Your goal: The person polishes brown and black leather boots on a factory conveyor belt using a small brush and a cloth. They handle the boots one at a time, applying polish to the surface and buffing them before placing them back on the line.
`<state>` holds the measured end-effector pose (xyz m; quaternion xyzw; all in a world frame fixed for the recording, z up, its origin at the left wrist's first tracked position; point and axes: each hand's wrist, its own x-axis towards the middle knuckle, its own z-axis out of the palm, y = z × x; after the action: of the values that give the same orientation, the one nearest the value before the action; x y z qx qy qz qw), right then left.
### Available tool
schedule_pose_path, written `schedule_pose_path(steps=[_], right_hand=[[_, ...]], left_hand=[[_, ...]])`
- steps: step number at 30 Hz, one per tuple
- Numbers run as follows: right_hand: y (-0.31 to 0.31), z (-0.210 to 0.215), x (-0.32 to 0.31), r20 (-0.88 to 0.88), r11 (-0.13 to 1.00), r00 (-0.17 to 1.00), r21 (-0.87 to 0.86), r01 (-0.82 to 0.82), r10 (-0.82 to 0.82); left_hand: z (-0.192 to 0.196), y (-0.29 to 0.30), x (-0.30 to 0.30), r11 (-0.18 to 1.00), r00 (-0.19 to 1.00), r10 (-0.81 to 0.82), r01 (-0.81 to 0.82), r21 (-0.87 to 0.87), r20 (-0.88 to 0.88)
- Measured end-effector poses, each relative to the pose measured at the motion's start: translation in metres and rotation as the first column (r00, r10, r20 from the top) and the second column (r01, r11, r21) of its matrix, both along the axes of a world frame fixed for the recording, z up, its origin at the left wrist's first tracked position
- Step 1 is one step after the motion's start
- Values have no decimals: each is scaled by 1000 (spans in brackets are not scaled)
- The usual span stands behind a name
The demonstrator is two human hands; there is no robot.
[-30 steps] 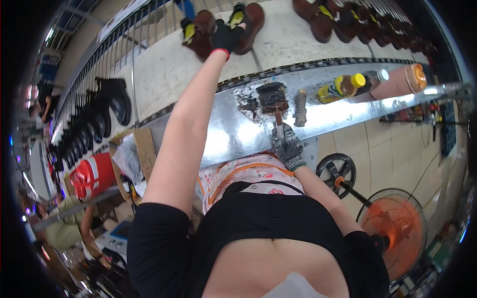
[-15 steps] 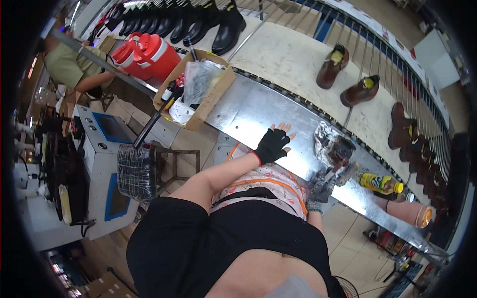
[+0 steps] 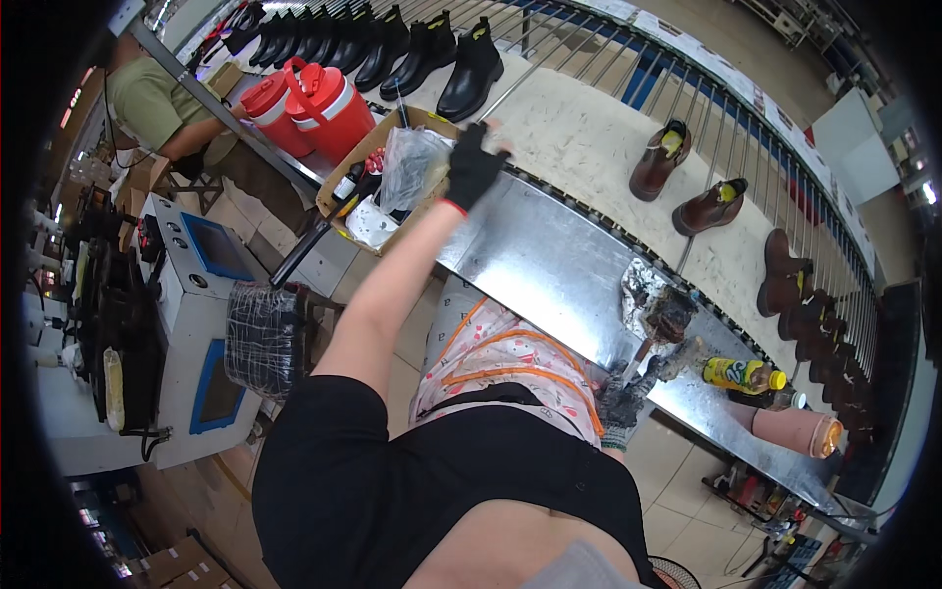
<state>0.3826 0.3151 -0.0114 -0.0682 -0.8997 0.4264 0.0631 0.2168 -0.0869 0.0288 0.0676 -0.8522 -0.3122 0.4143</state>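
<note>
My left hand (image 3: 478,172), in a black fingerless glove with a red cuff, is raised over the near edge of the white conveyor belt (image 3: 559,128). Its bare fingertips are apart, and nothing shows in them. Just beyond stands the nearest black ankle boot (image 3: 471,74), not touched. My right hand (image 3: 620,401), in a grimy grey glove, is low at the front edge of the metal shelf (image 3: 535,250). Its fingers close round a brown stick-like handle (image 3: 640,355); the tool's working end is unclear. Beside it lies a dark, stained lump on crumpled foil (image 3: 643,290).
A cardboard box (image 3: 417,221) of supplies and red jugs (image 3: 329,113) stand at left. More black boots line the belt behind; brown boots (image 3: 659,162) stand to the right. A yellow-labelled bottle (image 3: 741,374) and pink tumbler (image 3: 800,432) lie on the shelf. Another person (image 3: 157,113) sits far left.
My left hand has lifted off the metal shelf and moved up and left to the belt's edge near the black boots. My right hand stays low by the foil, its handle now showing more clearly.
</note>
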Motion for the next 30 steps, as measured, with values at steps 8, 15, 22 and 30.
schedule_pose_path(steps=[8,15,22,30], right_hand=[[-12,-18,-27,238,935,948,-332,-126,212],[-25,-58,-67,6,882,890,-132,-452,456],[-63,11,-77,-16,790,806,210,-576,592],[-63,22,-87,119,728,786,314,-610,607]], left_hand=[[1,-160,-25,782,819,460,-557,280,342],[-33,-200,-30,694,654,434,-682,233,620],[-8,-192,-21,761,832,527,-554,338,175],[129,-78,6,938,901,277,-178,297,-335]])
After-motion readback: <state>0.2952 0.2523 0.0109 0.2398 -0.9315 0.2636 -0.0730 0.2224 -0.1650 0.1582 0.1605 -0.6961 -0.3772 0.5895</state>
